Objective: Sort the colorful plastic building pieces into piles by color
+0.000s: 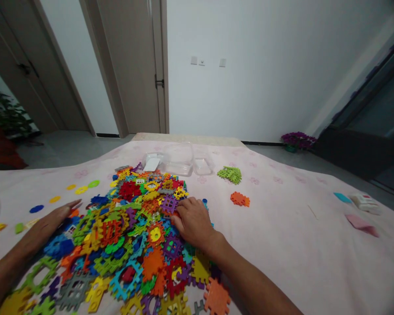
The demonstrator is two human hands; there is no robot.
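Observation:
A large heap of bright plastic interlocking building pieces [128,238] lies on the cloth between my hands. My left hand [61,214] rests along the heap's left side, its visible fingers stretched out forward. Nothing shows in its grasp, though its inner side is partly hidden. On the right side of the heap, my right hand [193,221] lies with bent fingers and the thumb apart. Its fingertips are beside a purple lattice square [169,204]. A second purple window-like piece [172,246] lies below the thumb.
Clear plastic containers [178,169] stand behind the heap on the pink cloth [269,245]. To the right lie green pieces [230,174], orange pieces [240,199], a thin stick [312,212], a soft packet [364,203] and a pink cloth scrap [361,224]. A blue disc [36,209] lies left.

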